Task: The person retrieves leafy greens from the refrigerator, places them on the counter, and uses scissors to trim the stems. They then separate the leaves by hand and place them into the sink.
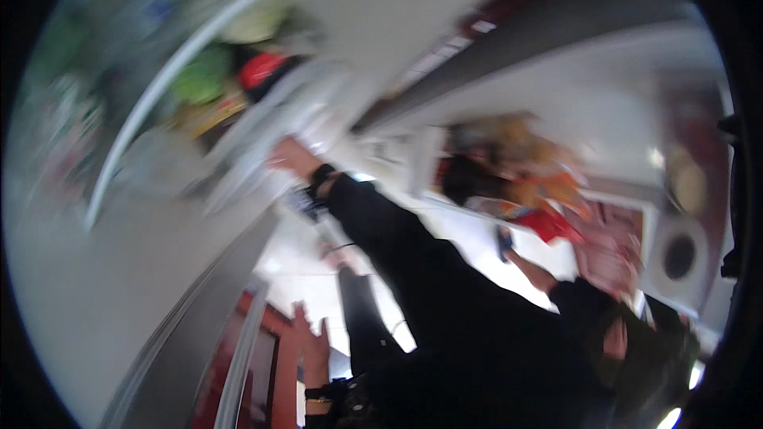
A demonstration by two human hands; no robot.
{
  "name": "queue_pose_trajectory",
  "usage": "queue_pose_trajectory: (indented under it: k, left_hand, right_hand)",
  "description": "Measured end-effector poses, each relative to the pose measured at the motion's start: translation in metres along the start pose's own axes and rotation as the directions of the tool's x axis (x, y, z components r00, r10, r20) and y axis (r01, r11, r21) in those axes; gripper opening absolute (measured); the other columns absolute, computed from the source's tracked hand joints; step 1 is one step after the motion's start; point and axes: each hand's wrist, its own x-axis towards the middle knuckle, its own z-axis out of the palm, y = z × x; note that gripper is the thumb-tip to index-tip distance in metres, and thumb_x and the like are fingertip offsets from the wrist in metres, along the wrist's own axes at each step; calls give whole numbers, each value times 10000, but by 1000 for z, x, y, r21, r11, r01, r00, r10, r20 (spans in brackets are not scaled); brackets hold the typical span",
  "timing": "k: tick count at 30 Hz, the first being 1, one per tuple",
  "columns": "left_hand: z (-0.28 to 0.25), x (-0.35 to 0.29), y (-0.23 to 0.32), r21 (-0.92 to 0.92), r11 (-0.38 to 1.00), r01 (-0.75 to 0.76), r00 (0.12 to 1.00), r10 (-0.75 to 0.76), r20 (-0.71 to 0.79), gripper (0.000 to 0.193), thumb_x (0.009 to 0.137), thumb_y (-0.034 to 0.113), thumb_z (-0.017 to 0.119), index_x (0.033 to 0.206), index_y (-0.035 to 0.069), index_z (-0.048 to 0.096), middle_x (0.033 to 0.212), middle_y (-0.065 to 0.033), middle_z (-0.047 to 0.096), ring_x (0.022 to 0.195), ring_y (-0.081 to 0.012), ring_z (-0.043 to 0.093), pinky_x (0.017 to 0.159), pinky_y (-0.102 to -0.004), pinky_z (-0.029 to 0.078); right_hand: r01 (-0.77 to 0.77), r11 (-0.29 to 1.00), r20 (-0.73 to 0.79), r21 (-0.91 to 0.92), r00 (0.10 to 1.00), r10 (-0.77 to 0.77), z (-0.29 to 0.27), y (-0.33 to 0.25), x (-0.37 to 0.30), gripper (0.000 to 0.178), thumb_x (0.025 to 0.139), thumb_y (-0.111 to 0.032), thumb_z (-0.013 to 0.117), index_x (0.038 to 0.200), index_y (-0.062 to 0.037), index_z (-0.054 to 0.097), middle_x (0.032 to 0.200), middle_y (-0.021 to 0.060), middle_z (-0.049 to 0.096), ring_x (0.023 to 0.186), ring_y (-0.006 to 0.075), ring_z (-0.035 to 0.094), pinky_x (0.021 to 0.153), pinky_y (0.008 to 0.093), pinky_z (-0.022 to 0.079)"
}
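Observation:
My right arm, in a black sleeve with a dark band at the wrist, reaches up and left across the middle of the view. At its end my right hand (294,157) is closed on the edge of a clear plastic bag (274,115), smeared by motion. Under and beside that plastic lie a green thing (200,75) and a red and black thing (261,70), too blurred to name. Low in the view, my left hand (312,343) has its fingers apart and holds nothing, next to a reddish-brown framed panel (274,342).
A curved white rim (155,91) borders blurred goods at upper left. A pile of orange and red packages (528,167) lies right of centre. Another person in dark clothes (636,342) is at lower right. Below my right arm shows a leg in dark trousers (366,314) over pale floor.

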Motion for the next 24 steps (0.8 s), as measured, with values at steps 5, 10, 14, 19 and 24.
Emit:
queue_pose_trajectory:
  k: [5,10,14,19,24]
  left_hand:
    - [-5,-13,-12,63,989,-135,988,139,-72,683,867,139,698,1457,7,379,1485,-272,375,1377,-408,373,1128,-457,323]
    - [-24,-32,-42,64,998,27,1000,-27,-4,653,872,143,691,1432,-15,395,1434,-274,436,1339,-420,412,1106,-441,354]
    - [-25,-67,-68,39,987,155,988,-155,8,667,875,149,690,1444,-6,378,1400,-262,458,1249,-387,511,1023,-435,440]
    - [-28,-127,-100,-64,932,357,934,-358,-5,661,885,142,681,1463,52,375,1362,-220,477,1187,-330,573,940,-430,510]
    - [-14,-187,-152,-148,806,574,807,-587,-63,686,885,152,695,1467,29,354,1361,-228,526,1152,-281,622,918,-361,526]
  right_hand:
    - [-404,638,-151,656,758,635,-23,-70,-18,491,918,-64,574,1365,74,424,1176,165,607,1106,304,642,901,425,569]
    - [-468,882,-85,56,878,472,-23,-169,6,306,949,-153,587,1200,20,608,964,126,700,773,208,713,609,281,577]
    - [21,984,-179,174,984,10,-3,-207,96,353,945,-153,610,1265,-9,570,1014,96,691,824,142,685,670,273,574]
    - [-102,971,-104,-215,991,81,10,-238,232,962,742,-360,836,1445,32,311,1010,188,653,822,216,665,561,336,564]
    - [273,831,17,-485,953,-303,29,-237,292,1007,695,-404,851,1415,64,324,1283,297,557,1206,376,553,1012,409,457]
